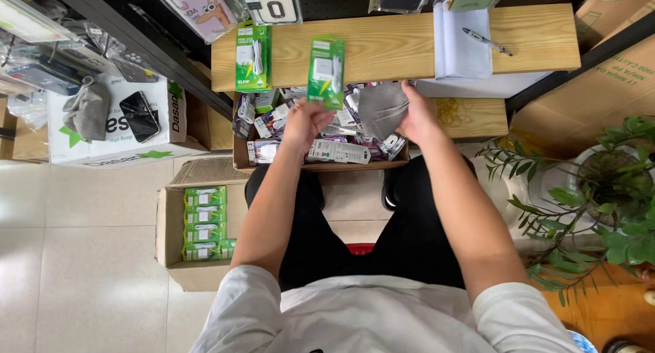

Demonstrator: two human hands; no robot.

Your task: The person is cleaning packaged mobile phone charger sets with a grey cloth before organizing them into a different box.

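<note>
Above an open cardboard box (240, 163) crammed with packaged accessories, the left hand (305, 123) pinches a green charger blister pack (325, 72) upright. The right hand (417, 118) clasps grey packets (382, 109) at the box's far rim, below the wooden bench (382, 49).

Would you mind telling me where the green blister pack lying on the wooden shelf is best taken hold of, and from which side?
Grip the green blister pack by its lower edge, coming from the near side, probably with the right hand, since the left hand holds another green pack. It lies flat on the wooden shelf with that end overhanging the front edge, so fingers can pinch it from above and below there.
</note>
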